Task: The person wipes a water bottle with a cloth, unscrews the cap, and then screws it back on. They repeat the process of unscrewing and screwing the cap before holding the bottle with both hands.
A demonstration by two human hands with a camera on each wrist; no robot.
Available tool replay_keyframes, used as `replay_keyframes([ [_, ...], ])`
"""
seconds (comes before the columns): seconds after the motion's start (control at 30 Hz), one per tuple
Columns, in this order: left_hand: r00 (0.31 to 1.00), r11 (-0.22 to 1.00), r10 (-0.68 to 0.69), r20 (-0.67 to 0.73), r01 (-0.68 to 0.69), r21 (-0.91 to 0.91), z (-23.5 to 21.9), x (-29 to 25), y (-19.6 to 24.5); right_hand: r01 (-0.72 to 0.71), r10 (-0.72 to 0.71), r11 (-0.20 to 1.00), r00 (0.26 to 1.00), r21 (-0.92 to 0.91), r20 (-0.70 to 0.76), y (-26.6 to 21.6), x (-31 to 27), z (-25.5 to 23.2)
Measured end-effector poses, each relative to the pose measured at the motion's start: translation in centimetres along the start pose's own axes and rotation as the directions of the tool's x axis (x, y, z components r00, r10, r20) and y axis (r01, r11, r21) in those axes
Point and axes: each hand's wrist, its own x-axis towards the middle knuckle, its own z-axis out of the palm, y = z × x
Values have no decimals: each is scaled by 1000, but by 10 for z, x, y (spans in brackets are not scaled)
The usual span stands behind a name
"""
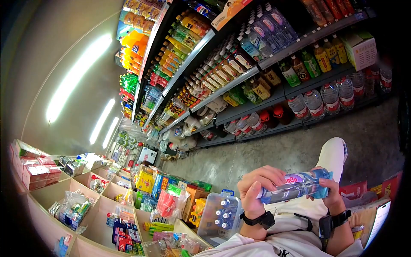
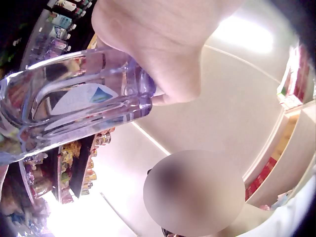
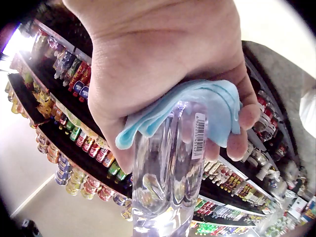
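A clear plastic water bottle (image 1: 291, 192) with pink lettering on its label lies almost level between the hands, above the person's lap. My left hand (image 1: 257, 184) grips its left end, covering that end with the fingers. At the other end, my right hand (image 1: 332, 193) holds a folded light blue cloth (image 3: 217, 108) wrapped against the bottle. In the right wrist view the cloth sits between palm and plastic, and a barcode sticker (image 3: 198, 136) shows just below it. The left wrist view shows the bottle's ribbed clear side (image 2: 74, 98) reaching away from the left hand.
Shelves of drink bottles (image 1: 257, 64) rise across the floor. To the left stands a wooden bin counter (image 1: 98, 210) with packaged goods. A clear plastic tub (image 1: 209, 201) holding several small bottles stands beside the left arm. A white shoe (image 1: 332, 152) extends over the grey floor (image 1: 274, 150).
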Motion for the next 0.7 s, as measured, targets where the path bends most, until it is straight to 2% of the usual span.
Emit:
replay_keyframes([
  [0.4, 999, 999, -29, -29, 27, -45, 1, -1, -1, 9, -8, 999, 1000, -49, 18, 1, 2, -2],
  [0.7, 999, 1000, -29, -14, 29, -5, -1, 1, -1, -10, 10, 1000, 1000, 2, 22, 1, 1, -3],
])
